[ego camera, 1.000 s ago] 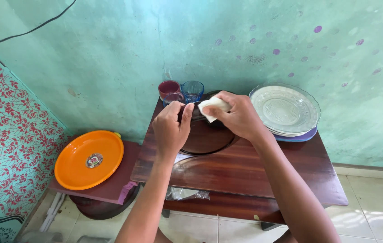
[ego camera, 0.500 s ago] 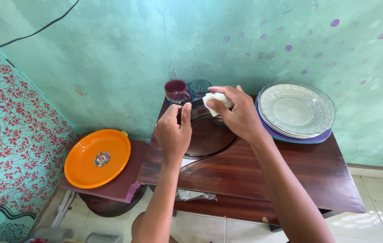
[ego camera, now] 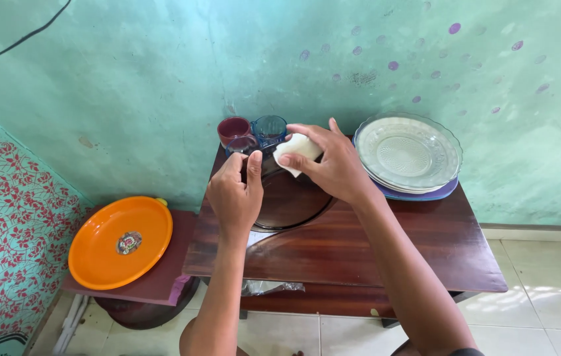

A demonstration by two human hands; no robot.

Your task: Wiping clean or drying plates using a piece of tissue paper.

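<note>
My left hand (ego camera: 234,194) pinches the near-left rim of a dark brown glass plate (ego camera: 291,203) that rests on the dark wooden table (ego camera: 386,244). Thumb and fingers are closed on the rim. My right hand (ego camera: 334,168) holds a folded white cloth (ego camera: 295,149) and presses it against the far rim of the same plate. Both hands are close together above the plate's back edge. The far part of the plate is hidden behind the hands.
A maroon cup (ego camera: 232,128), a blue glass cup (ego camera: 269,126) and a third small cup (ego camera: 241,144) stand at the table's back left. Clear glass plates (ego camera: 405,151) sit stacked on a purple plate (ego camera: 425,195) at the back right. An orange plate (ego camera: 121,240) lies on a low stool (ego camera: 161,282) to the left.
The right hand has slid the white cloth a little to the left along the plate's far rim. The left hand keeps its pinch on the rim. The view has shifted slightly.
</note>
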